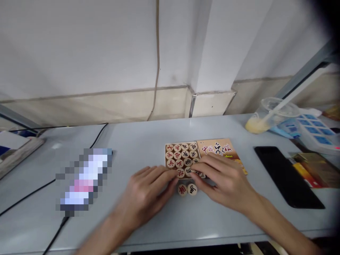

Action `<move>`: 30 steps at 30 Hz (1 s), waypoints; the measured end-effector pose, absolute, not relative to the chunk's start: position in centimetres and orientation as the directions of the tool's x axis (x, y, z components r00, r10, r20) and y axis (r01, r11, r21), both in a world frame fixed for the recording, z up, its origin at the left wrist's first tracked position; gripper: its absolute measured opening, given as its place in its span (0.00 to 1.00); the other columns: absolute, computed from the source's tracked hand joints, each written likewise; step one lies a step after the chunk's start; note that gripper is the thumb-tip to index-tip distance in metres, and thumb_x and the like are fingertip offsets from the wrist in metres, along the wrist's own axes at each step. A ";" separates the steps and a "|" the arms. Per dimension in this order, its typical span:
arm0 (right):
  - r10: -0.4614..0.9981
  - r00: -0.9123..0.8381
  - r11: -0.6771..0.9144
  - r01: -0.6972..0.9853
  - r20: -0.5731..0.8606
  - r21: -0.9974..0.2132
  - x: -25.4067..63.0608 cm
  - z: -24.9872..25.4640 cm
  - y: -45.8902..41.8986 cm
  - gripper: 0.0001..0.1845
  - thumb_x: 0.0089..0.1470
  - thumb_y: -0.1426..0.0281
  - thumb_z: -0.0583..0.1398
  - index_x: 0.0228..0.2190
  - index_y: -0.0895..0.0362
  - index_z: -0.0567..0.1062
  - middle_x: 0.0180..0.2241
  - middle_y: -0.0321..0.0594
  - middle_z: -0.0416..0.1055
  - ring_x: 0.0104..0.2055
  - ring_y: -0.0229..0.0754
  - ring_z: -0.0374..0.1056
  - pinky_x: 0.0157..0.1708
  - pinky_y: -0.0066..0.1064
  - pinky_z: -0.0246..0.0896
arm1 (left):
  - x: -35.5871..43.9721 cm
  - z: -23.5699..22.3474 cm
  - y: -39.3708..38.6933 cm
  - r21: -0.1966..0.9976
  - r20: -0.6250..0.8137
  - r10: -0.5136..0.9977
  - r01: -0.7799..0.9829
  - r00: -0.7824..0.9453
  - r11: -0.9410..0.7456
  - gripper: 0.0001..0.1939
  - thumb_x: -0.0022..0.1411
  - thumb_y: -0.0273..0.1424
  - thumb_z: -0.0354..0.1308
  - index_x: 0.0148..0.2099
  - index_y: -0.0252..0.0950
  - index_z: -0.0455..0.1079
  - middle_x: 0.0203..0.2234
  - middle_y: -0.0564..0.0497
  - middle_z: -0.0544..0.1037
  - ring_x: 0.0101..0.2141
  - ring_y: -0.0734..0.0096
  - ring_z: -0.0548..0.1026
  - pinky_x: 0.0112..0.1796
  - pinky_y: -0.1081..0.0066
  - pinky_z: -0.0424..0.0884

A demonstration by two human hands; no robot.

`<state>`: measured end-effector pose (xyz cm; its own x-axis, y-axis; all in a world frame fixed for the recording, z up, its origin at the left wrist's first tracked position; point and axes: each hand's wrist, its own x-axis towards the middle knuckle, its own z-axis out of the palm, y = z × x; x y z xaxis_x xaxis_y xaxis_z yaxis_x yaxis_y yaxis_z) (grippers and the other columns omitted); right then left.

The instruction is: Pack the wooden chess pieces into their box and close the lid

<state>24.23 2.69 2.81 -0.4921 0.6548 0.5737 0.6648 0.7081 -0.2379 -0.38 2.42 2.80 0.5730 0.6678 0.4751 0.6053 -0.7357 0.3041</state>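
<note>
A shallow open box (165,156) holds rows of round Chinese chess pieces with red and black characters. My left hand (148,189) is at the box's near left corner, thumb and index finger pinched at a red-marked Chinese chess piece (180,173). Over the near right corner, my right hand (223,179) closes its thumb and fingertips on a Chinese chess piece, mostly hidden beneath them. Two loose pieces, one red-marked (182,190) and one black-marked (192,189), lie side by side on the table in front of the box.
An orange-brown printed lid (216,147) lies right of the box, partly under my right hand. Farther right are a black phone (288,177), a cigarette-pack-like box (316,170) and a tilted plastic cup (271,113). A blurred-out lit phone (86,177) with a cable lies left.
</note>
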 end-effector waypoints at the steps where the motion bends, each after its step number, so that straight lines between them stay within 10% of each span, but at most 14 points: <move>1: 0.626 -0.552 0.738 0.648 0.551 -0.189 24.2 3.1 3.5 0.07 0.63 0.69 0.59 0.33 0.55 0.76 0.30 0.37 0.73 0.35 0.39 0.68 0.38 0.35 0.64 | -0.4 2.8 3.2 0.297 0.487 0.649 0.588 0.584 -0.752 0.11 0.68 0.24 0.58 0.51 0.39 0.72 0.35 0.53 0.80 0.31 0.72 0.76 0.34 0.70 0.68; 30: 0.682 -0.599 0.701 0.698 0.420 -0.143 24.8 1.2 4.6 0.12 0.62 0.62 0.59 0.28 0.55 0.72 0.27 0.34 0.73 0.32 0.39 0.70 0.40 0.35 0.65 | 0.2 -0.3 4.0 0.345 0.440 0.747 0.674 0.499 -0.654 0.11 0.66 0.38 0.63 0.47 0.39 0.75 0.26 0.55 0.77 0.24 0.73 0.73 0.28 0.70 0.67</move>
<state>24.75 4.58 1.24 -0.5987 0.6817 0.4204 0.6983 0.7014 -0.1428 0.18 3.96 -0.27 0.4991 0.7467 0.4398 0.6736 -0.6536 0.3452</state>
